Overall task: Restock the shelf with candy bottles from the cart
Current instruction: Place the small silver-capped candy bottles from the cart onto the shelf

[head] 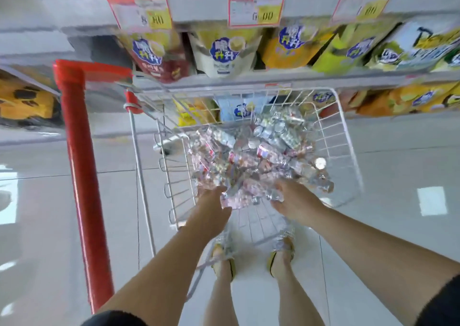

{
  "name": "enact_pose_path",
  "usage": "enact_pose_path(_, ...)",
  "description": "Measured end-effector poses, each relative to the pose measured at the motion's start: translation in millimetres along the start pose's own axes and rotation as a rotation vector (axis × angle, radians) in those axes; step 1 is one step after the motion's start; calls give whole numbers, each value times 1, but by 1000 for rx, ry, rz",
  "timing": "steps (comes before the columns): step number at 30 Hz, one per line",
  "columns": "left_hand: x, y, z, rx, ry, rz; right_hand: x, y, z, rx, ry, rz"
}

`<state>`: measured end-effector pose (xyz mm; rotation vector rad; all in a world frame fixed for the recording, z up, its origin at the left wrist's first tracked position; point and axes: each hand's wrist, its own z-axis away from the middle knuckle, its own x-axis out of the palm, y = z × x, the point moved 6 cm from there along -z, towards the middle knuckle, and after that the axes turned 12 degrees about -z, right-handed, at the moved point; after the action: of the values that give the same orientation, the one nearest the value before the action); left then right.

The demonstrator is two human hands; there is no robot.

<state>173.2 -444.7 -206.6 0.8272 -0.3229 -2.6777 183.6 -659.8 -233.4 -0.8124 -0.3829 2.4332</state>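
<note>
A white wire cart basket (pixel 348 151) stands in front of me, holding a heap of small clear candy bottles (pixel 261 156) with pink and silver labels. My left hand (pixel 211 208) and my right hand (pixel 296 201) reach into the near end of the heap, one on each side of a bunch of bottles (pixel 239 196). Fingers of both hands curl around that bunch; the fingertips are hidden among the bottles. The frame is blurred by motion.
The cart's red handle bar (pixel 82 176) runs along the left. Behind the cart are shelves (pixel 249 80) with snack bags (pixel 224 49) and red price tags (pixel 256 8). My feet in yellow slippers (pixel 278 258) stand on the white tiled floor under the cart.
</note>
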Motion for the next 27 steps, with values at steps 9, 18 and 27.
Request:
enact_pose_path(9,17,-25,-14,-3,-55,-91,20,-1,-31,65,-33,-105)
enact_pose_path(18,-31,-6,33,114,116,119,-41,-72,27,-56,-98,-534)
enact_pose_path(27,-187,96,150,423,148,472,-175,-197,160,-263,50,-626)
